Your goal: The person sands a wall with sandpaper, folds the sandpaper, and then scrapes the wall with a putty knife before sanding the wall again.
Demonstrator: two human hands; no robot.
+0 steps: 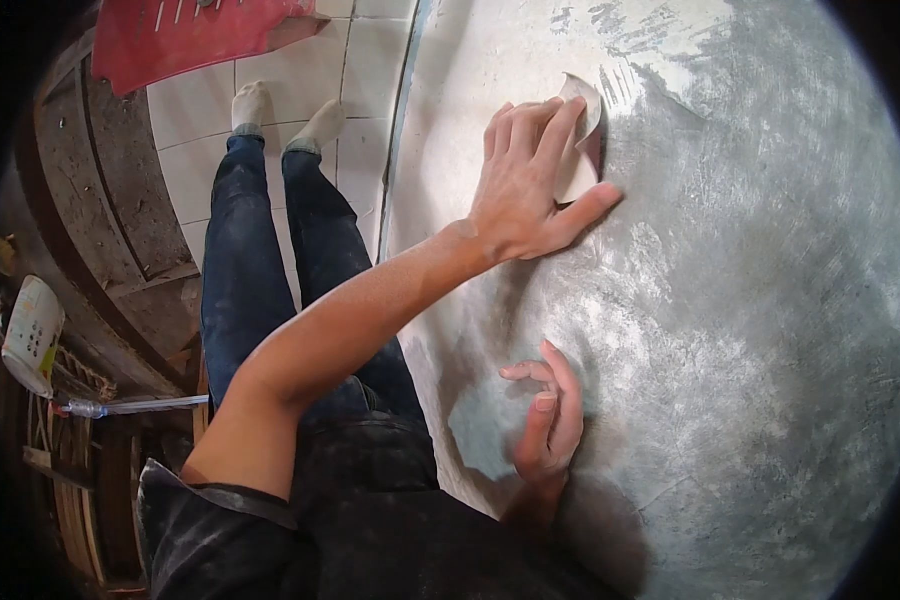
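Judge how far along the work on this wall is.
Seemingly done: the wall bears a mottled grey-and-white coat. In hand: the left hand holds sandpaper against it. Possibly left: the ragged white streaks beside the sandpaper; the finished extent can't be told.

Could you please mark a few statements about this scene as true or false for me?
1. The left hand presses a curled sheet against the grey surface. True.
2. The right hand grips a second sheet. False: its fingers are bent and nothing shows in it.
3. The person's feet are in black boots. False: they are in pale socks.
4. A red object is on the pale tiled floor. True.
5. The sleeves reach the wrists. False: the left forearm is bare.
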